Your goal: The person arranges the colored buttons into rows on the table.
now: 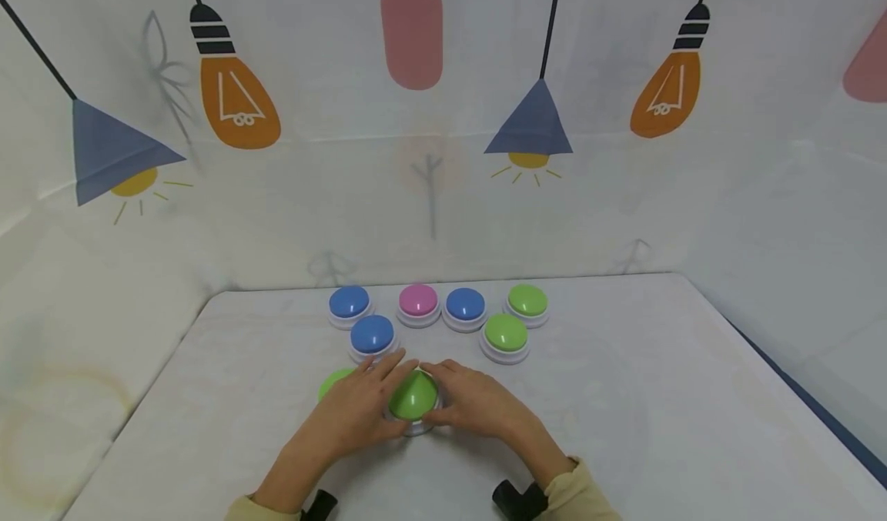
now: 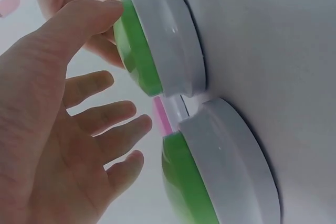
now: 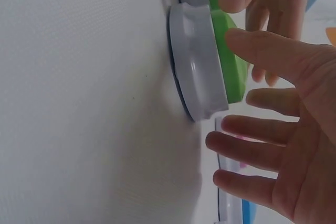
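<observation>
A green push button (image 1: 413, 396) with a white round base stands on the table between both hands. From its left side, my left hand (image 1: 363, 402) reaches round with fingers spread; its thumb tip is right at the edge of the green dome in the left wrist view. Opposite it, my right hand (image 1: 478, 398) has its thumb at the dome, and its other fingers extend loosely along the far side in the right wrist view (image 3: 262, 140). Partly hidden behind the left hand is a second green push button (image 1: 334, 380).
Beyond the hands stand a blue button (image 1: 372, 335) and a green button (image 1: 506, 333). Farther back, a blue button (image 1: 349, 302), a pink button (image 1: 418, 300), another blue button (image 1: 465, 304) and another green button (image 1: 527, 300) line the table's rear, before a lamp-patterned curtain (image 1: 346, 198).
</observation>
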The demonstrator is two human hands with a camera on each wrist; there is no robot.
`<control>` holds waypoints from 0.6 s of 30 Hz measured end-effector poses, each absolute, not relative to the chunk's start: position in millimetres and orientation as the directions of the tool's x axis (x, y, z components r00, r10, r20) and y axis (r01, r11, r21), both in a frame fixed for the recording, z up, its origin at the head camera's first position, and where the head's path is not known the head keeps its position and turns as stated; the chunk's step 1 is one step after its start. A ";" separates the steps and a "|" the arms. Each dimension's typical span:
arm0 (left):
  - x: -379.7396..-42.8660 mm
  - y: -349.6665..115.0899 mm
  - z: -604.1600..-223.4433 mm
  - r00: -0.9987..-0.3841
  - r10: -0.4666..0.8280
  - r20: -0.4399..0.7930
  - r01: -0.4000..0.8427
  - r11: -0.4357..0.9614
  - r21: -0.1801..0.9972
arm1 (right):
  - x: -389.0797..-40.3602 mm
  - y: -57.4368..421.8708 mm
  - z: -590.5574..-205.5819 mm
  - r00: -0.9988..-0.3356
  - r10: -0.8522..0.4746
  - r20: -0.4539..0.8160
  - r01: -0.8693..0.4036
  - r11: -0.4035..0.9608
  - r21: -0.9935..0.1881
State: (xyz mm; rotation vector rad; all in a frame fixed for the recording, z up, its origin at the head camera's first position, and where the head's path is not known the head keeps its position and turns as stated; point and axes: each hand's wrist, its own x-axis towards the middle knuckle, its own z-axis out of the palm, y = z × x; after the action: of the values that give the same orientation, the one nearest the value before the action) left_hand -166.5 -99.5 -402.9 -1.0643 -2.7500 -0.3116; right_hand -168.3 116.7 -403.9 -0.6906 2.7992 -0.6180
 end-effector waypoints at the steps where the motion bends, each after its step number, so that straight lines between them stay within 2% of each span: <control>1: -167.5 -98.7 -402.3 -0.726 0.644 0.241 0.681 0.721 0.125 | -168.8 117.4 -402.9 -0.876 -0.475 -0.085 -0.396 0.807 -0.438; 6: -171.7 -95.6 -399.1 -0.726 0.644 0.242 0.682 0.721 0.124 | -170.8 123.7 -398.9 -0.885 -0.460 -0.075 -0.380 0.805 -0.456; 13: -176.0 -89.6 -393.0 -0.773 0.599 0.209 0.633 0.750 0.194 | -175.4 138.0 -393.6 -0.890 -0.457 -0.013 -0.391 0.776 -0.494; 18: -178.1 -81.7 -386.2 -0.792 0.569 0.223 0.610 0.754 0.244 | -176.7 147.0 -387.4 -0.915 -0.404 0.000 -0.341 0.772 -0.536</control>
State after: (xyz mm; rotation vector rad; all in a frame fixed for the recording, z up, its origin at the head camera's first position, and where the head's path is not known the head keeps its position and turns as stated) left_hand -178.1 -81.7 -386.2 -0.9507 -2.8148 -0.4627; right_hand -176.7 147.0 -387.4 -0.6016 2.8480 -0.8269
